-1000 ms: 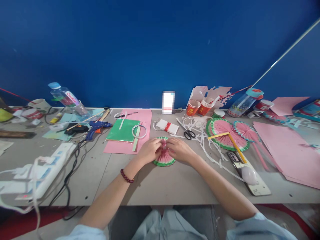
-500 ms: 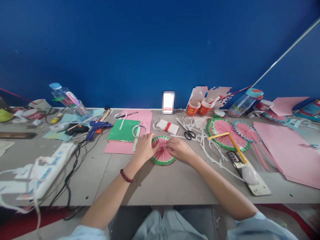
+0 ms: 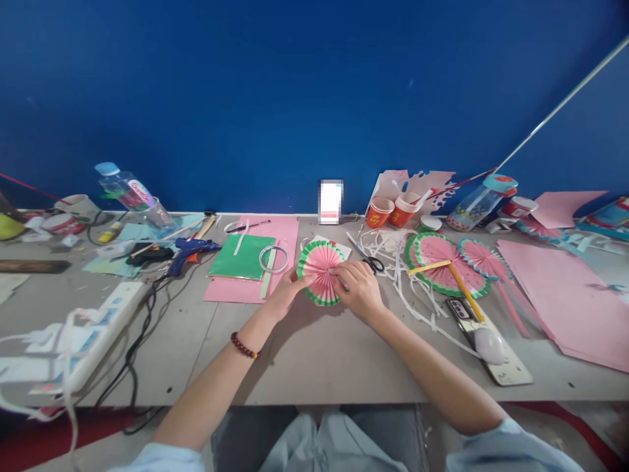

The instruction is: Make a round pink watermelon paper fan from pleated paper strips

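Observation:
A round pleated paper fan (image 3: 320,271), pink with a white and green rim like a watermelon slice, is held up off the grey table (image 3: 304,354) between both hands. My left hand (image 3: 285,295) grips its lower left edge, thumb on the front. My right hand (image 3: 360,288) pinches its right side near the centre. The fan is spread into a nearly full circle and faces me. A bead bracelet sits on my left wrist.
Black scissors (image 3: 373,264) and white paper strips lie right of the hands. Finished watermelon fans (image 3: 445,259), a phone (image 3: 484,341), pink sheets (image 3: 565,295), red cups (image 3: 393,211). Left: green paper pad (image 3: 243,257), tape ring (image 3: 274,258), blue glue gun (image 3: 189,252), power strip (image 3: 88,331), bottle (image 3: 132,193).
The fan went from a half circle flat on the table to a nearly full circle lifted upright. Both hands moved up and away from me with it.

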A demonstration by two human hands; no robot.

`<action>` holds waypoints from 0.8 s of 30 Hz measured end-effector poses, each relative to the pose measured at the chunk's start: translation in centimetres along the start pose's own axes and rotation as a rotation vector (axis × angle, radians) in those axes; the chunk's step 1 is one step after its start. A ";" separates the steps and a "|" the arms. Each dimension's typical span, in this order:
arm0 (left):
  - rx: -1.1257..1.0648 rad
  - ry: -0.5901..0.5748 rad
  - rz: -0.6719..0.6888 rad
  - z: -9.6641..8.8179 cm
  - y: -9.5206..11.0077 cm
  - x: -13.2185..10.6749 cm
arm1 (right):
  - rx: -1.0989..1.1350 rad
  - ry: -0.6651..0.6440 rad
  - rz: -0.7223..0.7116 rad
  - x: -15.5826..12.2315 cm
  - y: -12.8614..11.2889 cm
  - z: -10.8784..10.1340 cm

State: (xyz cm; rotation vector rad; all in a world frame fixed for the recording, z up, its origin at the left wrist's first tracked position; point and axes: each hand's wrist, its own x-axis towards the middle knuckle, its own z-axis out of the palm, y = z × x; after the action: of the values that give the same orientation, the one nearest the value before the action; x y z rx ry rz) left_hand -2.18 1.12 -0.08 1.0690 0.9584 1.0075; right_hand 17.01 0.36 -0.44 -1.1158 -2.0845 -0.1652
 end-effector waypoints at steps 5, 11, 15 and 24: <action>-0.116 -0.054 0.009 0.7 0.1 -0.6 | -0.011 0.043 -0.025 -0.3 -0.4 -0.1; -0.121 0.000 0.029 0.6 -0.2 -0.4 | -0.004 0.006 -0.023 -0.3 -0.2 -0.1; -0.132 0.007 0.022 0.6 -0.4 -0.4 | 0.014 0.007 0.009 -0.3 -0.2 -0.1; -0.149 -0.020 -0.023 0.9 -0.4 -0.6 | 0.040 0.003 0.081 -0.3 -0.4 0.1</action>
State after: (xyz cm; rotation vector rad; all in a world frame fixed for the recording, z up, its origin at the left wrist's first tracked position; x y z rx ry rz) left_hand -1.41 0.31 -0.20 0.9402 0.8635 1.0316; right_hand 16.68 -0.02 -0.62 -1.1732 -2.0275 -0.0849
